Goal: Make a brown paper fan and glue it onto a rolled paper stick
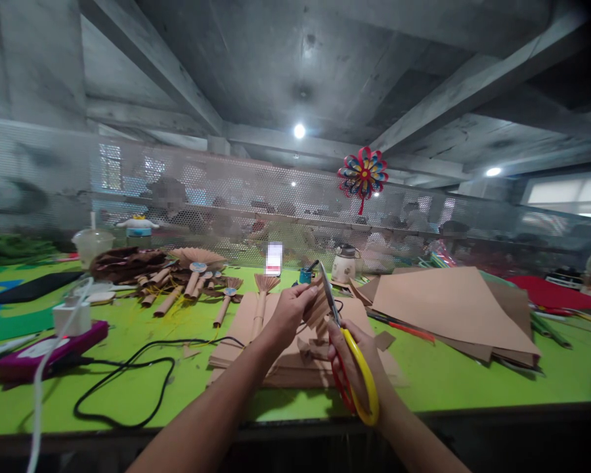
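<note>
My left hand (pixel 295 307) is closed on a pleated piece of brown paper (pixel 319 309), held above a stack of brown paper sheets (pixel 276 374). In my right hand (pixel 362 358) is a pair of scissors (pixel 360 378) with one red and one yellow handle loop. The scissor blades point up and away, right against the folded paper; whether they bite into it I cannot tell. Small paper scraps (pixel 314 348) lie on the stack under my hands. Left of them, a rolled paper stick with a fanned top (pixel 259 305) rests on the sheets.
Finished paper fans (pixel 197 266) and rolled sticks crowd the left back. A purple power strip (pixel 52 351) with a black cable (pixel 165 381) lies at left. Large brown sheets (pixel 448 309) spread at right. A phone (pixel 274 258) and a jug (pixel 346 264) stand by the mesh partition (pixel 256 190).
</note>
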`<state>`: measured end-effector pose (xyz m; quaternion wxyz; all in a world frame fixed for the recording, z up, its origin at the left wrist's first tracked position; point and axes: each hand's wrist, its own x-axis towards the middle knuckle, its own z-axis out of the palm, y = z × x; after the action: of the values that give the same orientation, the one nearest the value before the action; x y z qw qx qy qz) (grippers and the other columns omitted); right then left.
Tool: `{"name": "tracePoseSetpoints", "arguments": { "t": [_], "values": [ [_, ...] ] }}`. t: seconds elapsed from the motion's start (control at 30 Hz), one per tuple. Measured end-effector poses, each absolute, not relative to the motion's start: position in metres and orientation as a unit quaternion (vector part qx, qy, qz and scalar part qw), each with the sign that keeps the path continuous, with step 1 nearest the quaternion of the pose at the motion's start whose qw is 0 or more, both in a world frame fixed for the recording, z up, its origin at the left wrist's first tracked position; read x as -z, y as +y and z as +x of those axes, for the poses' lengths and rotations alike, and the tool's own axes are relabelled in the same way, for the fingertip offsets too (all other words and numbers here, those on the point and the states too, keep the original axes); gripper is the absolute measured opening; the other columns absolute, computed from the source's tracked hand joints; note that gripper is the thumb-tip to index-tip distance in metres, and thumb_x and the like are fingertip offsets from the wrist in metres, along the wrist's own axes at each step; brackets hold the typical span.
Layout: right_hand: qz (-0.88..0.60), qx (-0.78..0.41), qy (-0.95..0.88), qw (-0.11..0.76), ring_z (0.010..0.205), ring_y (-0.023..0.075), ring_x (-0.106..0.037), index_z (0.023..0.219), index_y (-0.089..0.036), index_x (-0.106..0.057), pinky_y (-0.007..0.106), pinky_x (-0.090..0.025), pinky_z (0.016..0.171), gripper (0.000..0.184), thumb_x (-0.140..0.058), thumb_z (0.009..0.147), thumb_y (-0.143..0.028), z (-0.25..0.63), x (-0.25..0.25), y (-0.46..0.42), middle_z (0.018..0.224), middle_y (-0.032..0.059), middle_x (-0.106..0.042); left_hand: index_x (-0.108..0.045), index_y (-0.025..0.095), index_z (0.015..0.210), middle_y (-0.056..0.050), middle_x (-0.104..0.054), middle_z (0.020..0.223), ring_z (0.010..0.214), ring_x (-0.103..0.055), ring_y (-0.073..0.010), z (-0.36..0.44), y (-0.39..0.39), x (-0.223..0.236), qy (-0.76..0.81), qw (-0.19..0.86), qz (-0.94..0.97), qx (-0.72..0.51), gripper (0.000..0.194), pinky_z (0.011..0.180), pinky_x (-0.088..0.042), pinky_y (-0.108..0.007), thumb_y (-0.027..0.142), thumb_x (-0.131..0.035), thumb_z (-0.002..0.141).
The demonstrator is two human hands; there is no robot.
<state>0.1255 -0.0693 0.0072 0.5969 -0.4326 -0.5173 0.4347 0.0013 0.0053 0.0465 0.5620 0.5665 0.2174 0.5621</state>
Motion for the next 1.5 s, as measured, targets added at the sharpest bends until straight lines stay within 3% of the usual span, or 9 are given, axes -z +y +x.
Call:
{"name": "tracePoseSetpoints", "arguments": {
  "t": [0.3, 0.37, 0.43, 0.53, 0.7, 0.83, 1.1, 1.23, 1.5],
  "values": [
    [-0.531, -0.298, -0.537, 0.584, 0.038, 0.0086, -0.042, 0.097, -0.018, -0.061, 0.017, -0.033, 0.033, 0.049, -0.064, 0.073, -0.06, 0.181, -0.014, -0.039, 0.054, -0.003, -0.053, -0.068, 0.011, 0.082, -0.004, -0.064, 0.071, 0.064, -0.058, -0.0153, 0.002, 0.006, -0.048, 0.234, 0.57, 0.556, -0.558, 0.029, 0.063, -0.043, -0.027, 0.036, -0.071, 0.067],
    [-0.594, -0.234, -0.544, 0.545, 0.041, 0.0129, -0.049, 0.097, -0.017, -0.064, 0.021, -0.036, 0.037, 0.049, -0.062, 0.074, -0.06, 0.21, -0.013, -0.026, 0.055, -0.0001, -0.056, -0.069, 0.012, 0.085, -0.005, -0.065, 0.072, 0.065, -0.058, -0.0156, 0.001, 0.01, -0.047, 0.241, 0.57, 0.551, -0.559, 0.029, 0.063, -0.043, -0.027, 0.034, -0.07, 0.067],
    [-0.637, -0.121, -0.587, 0.486, 0.059, 0.0179, -0.06, 0.1, -0.018, -0.066, 0.025, -0.044, 0.05, 0.04, -0.062, 0.078, -0.051, 0.242, -0.011, -0.014, 0.076, 0.0068, -0.067, -0.069, 0.012, 0.086, -0.006, -0.065, 0.072, 0.065, -0.058, -0.0152, 0.0, 0.013, -0.045, 0.253, 0.562, 0.552, -0.561, 0.028, 0.06, -0.042, -0.026, 0.033, -0.069, 0.067],
    [-0.754, 0.047, -0.591, 0.281, 0.083, 0.024, -0.065, 0.106, -0.019, -0.066, 0.028, -0.044, 0.065, 0.034, -0.057, 0.084, -0.042, 0.286, -0.006, 0.001, 0.092, 0.0106, -0.07, -0.068, 0.011, 0.079, -0.005, -0.062, 0.066, 0.06, -0.055, -0.0137, 0.0, 0.017, -0.044, 0.279, 0.539, 0.566, -0.558, 0.023, 0.055, -0.039, -0.024, 0.031, -0.068, 0.067],
    [-0.795, 0.086, -0.568, 0.192, 0.093, 0.0313, -0.062, 0.117, -0.01, -0.061, 0.034, -0.041, 0.072, 0.037, -0.051, 0.086, -0.025, 0.332, 0.002, 0.013, 0.102, 0.021, -0.066, -0.068, 0.011, 0.075, -0.004, -0.062, 0.064, 0.057, -0.053, -0.0128, 0.001, 0.018, -0.045, 0.307, 0.527, 0.568, -0.552, 0.021, 0.054, -0.038, -0.024, 0.028, -0.071, 0.064],
    [-0.796, 0.09, -0.574, 0.168, 0.1, 0.0292, -0.058, 0.123, -0.009, -0.058, 0.032, -0.04, 0.078, 0.041, -0.053, 0.084, -0.019, 0.35, 0.005, 0.018, 0.109, 0.0212, -0.062, -0.066, 0.012, 0.072, -0.003, -0.06, 0.062, 0.055, -0.05, -0.0109, 0.0, 0.02, -0.044, 0.321, 0.507, 0.567, -0.565, 0.018, 0.052, -0.036, -0.024, 0.028, -0.071, 0.065],
    [-0.755, 0.127, -0.598, 0.238, 0.107, 0.032, -0.052, 0.108, -0.007, -0.067, 0.037, -0.041, 0.085, 0.031, -0.057, 0.081, -0.018, 0.335, -0.004, 0.021, 0.108, 0.0217, -0.06, -0.064, 0.011, 0.079, -0.002, -0.061, 0.062, 0.051, -0.05, -0.0107, 0.0, 0.021, -0.042, 0.346, 0.479, 0.591, -0.549, 0.023, 0.05, -0.035, -0.024, 0.025, -0.072, 0.063],
    [-0.676, 0.138, -0.65, 0.318, 0.099, 0.0236, -0.056, 0.095, -0.012, -0.069, 0.032, -0.042, 0.088, 0.021, -0.053, 0.087, -0.023, 0.299, -0.013, 0.015, 0.097, 0.0134, -0.065, -0.06, 0.012, 0.068, 0.001, -0.054, 0.051, 0.045, -0.044, -0.0087, 0.003, 0.018, -0.04, 0.347, 0.482, 0.62, -0.512, 0.019, 0.047, -0.031, -0.024, 0.025, -0.072, 0.063],
    [-0.473, 0.023, -0.707, 0.525, 0.071, 0.0183, -0.058, 0.08, -0.017, -0.066, 0.03, -0.047, 0.067, 0.021, -0.055, 0.086, -0.034, 0.228, -0.021, -0.016, 0.079, 0.0063, -0.065, -0.064, 0.012, 0.071, 0.0, -0.054, 0.055, 0.05, -0.045, -0.0097, 0.004, 0.017, -0.033, 0.317, 0.498, 0.694, -0.414, 0.028, 0.05, -0.031, -0.024, 0.036, -0.075, 0.064]
  ]
}}
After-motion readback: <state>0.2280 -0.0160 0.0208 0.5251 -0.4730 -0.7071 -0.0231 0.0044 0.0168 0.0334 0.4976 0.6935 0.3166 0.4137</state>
